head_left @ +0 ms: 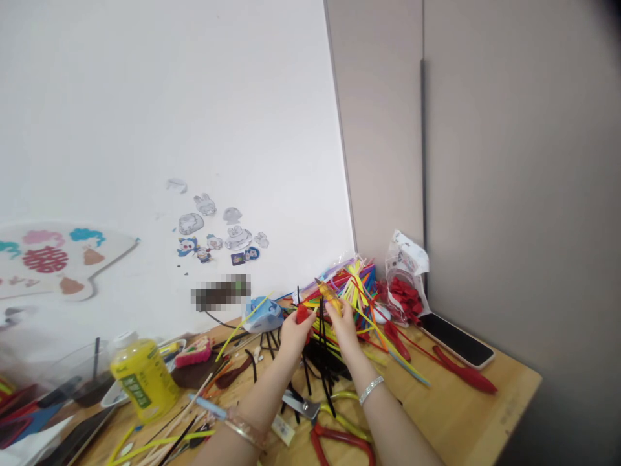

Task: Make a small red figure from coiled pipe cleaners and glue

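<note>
My left hand [295, 338] pinches a small red piece [303, 315], perhaps a rubber balloon, though its material is hard to tell. My right hand [343, 327] holds a shiny yellow twisted piece [328, 296] upright, close to the red one. The two hands nearly meet above a tangle of black pipe cleaners [323, 362]. Behind my hands rises a heap of coloured plastic strips [358, 285]. Red-handled pliers [334, 435] lie below my wrists, partly cut off by the frame's lower edge.
The wooden table [485, 414] is crowded and meets white and grey walls. It holds a yellow bottle [143, 380], a bag of red balloons [405, 291], a black phone [456, 340], and a blue-and-white object [262, 315]. Stickers [218, 230] mark the wall.
</note>
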A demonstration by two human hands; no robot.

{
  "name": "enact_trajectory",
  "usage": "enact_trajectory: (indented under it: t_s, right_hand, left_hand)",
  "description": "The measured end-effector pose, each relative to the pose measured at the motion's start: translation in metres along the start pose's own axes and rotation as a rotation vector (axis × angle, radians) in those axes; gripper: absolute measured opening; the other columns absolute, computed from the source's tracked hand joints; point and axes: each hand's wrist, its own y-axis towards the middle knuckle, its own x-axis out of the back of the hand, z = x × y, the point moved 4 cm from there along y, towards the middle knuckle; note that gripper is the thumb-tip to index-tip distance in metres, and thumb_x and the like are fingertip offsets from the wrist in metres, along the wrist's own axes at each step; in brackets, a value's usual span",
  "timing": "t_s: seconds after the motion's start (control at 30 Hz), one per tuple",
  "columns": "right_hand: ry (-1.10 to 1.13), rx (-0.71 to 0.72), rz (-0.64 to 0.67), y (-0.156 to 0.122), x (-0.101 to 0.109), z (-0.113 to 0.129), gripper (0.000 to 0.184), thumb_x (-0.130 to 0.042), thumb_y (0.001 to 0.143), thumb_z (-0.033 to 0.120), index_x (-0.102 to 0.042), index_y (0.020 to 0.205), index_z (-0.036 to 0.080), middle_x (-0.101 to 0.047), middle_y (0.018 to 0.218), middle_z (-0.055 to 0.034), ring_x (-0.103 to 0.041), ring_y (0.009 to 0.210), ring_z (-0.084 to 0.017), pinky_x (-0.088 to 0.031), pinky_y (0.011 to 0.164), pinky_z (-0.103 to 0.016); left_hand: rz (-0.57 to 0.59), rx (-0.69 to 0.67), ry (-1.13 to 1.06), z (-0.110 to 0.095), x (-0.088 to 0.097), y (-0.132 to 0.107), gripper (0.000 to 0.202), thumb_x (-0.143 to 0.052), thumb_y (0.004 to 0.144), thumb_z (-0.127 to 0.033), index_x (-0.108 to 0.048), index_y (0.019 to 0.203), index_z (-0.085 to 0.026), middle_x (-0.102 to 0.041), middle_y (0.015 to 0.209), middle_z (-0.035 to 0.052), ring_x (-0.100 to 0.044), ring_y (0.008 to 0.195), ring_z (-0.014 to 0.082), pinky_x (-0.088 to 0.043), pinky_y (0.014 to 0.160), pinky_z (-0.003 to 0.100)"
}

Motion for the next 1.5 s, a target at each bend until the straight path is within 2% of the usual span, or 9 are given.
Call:
enact_trajectory:
  t_s: [0.13, 0.27, 0.37, 0.53, 0.63, 0.77, 0.93, 1.07, 1.5]
  right_hand:
    - [-0.307, -0.041, -0.032, -0.003, 0.009, -0.005, 0.054, -0.061, 0.064, 0.030, -0.051, 0.115, 0.016, -0.059, 0.109, -0.0143, -0.056, 0.099, -0.028, -0.043, 0.073, -0.033]
    - [-0.513, -0.082, -0.004, -0.012, 0.008, -0.011, 0.053, -0.061, 0.063, 0.019, -0.053, 0.115, 0.019, -0.058, 0.107, -0.0154, -0.057, 0.095, -0.030, -0.041, 0.073, -0.036]
    - [-0.564, -0.055, 0.021, -0.017, 0.007, -0.007, 0.044, -0.061, 0.060, 0.010, -0.061, 0.102, 0.019, -0.060, 0.102, -0.0158, -0.055, 0.096, -0.032, -0.039, 0.078, -0.039]
    - [-0.446, 0.100, 0.100, -0.012, 0.005, 0.023, 0.013, -0.058, 0.066, 0.013, -0.067, 0.075, 0.017, -0.061, 0.097, -0.0150, -0.050, 0.103, -0.031, -0.035, 0.088, -0.039]
    - [-0.286, 0.169, 0.228, -0.011, -0.004, 0.040, 0.017, -0.052, 0.076, 0.027, -0.067, 0.077, 0.019, -0.066, 0.086, -0.0077, -0.058, 0.085, -0.022, -0.043, 0.079, -0.033]
    - [-0.115, 0.178, 0.338, -0.015, -0.012, 0.047, 0.019, -0.055, 0.074, 0.032, -0.066, 0.077, 0.017, -0.068, 0.077, -0.0042, -0.061, 0.074, -0.019, -0.047, 0.069, -0.028]
    - [-0.011, 0.140, 0.347, -0.017, -0.011, 0.046, 0.024, -0.050, 0.078, 0.034, -0.065, 0.073, 0.016, -0.068, 0.076, -0.0060, -0.062, 0.074, -0.019, -0.048, 0.069, -0.029]
    - [0.007, 0.136, 0.361, -0.017, -0.012, 0.045, 0.016, -0.057, 0.071, 0.031, -0.064, 0.073, 0.016, -0.066, 0.072, -0.0040, -0.061, 0.070, -0.018, -0.047, 0.067, -0.028]
    - [-0.120, 0.197, 0.316, -0.014, -0.011, 0.037, 0.012, -0.055, 0.072, 0.028, -0.060, 0.067, 0.018, -0.061, 0.067, -0.0012, -0.056, 0.067, -0.017, -0.042, 0.066, -0.028]
  left_hand:
    - [0.024, -0.047, -0.087, -0.007, 0.002, -0.007, 0.027, -0.071, 0.062, -0.038, -0.058, 0.068, -0.015, -0.048, 0.041, -0.0080, -0.044, 0.036, 0.0071, -0.031, 0.039, 0.020]
    - [0.104, -0.048, -0.158, -0.012, 0.002, -0.015, 0.032, -0.070, 0.058, -0.045, -0.059, 0.062, -0.015, -0.055, 0.048, -0.0030, -0.047, 0.039, 0.0079, -0.034, 0.042, 0.021]
    - [0.154, -0.032, -0.186, -0.015, 0.001, -0.018, 0.033, -0.070, 0.057, -0.046, -0.058, 0.062, -0.015, -0.056, 0.050, -0.0018, -0.046, 0.039, 0.0077, -0.034, 0.041, 0.021]
    - [0.187, -0.024, -0.178, -0.017, 0.005, -0.020, 0.029, -0.070, 0.059, -0.041, -0.059, 0.062, -0.015, -0.057, 0.051, -0.0020, -0.047, 0.040, 0.0076, -0.034, 0.044, 0.021]
    - [0.172, -0.012, -0.168, -0.017, 0.007, -0.020, 0.029, -0.071, 0.057, -0.041, -0.059, 0.063, -0.015, -0.059, 0.055, -0.0011, -0.046, 0.039, 0.0072, -0.034, 0.043, 0.021]
    - [0.144, 0.005, -0.161, -0.013, 0.009, -0.018, 0.031, -0.072, 0.055, -0.041, -0.059, 0.064, -0.015, -0.059, 0.052, -0.0017, -0.046, 0.038, 0.0071, -0.032, 0.041, 0.020]
    - [0.132, 0.020, -0.153, -0.008, 0.010, -0.015, 0.030, -0.072, 0.055, -0.041, -0.060, 0.064, -0.015, -0.059, 0.051, -0.0016, -0.047, 0.037, 0.0071, -0.032, 0.040, 0.020]
    - [0.126, 0.020, -0.147, -0.006, 0.009, -0.015, 0.029, -0.071, 0.056, -0.040, -0.061, 0.064, -0.014, -0.061, 0.054, -0.0010, -0.047, 0.037, 0.0065, -0.032, 0.039, 0.020]
    - [0.136, 0.045, -0.072, -0.013, 0.010, -0.021, 0.026, -0.068, 0.059, -0.038, -0.059, 0.059, -0.014, -0.055, 0.043, -0.0025, -0.044, 0.033, 0.0075, -0.029, 0.037, 0.020]
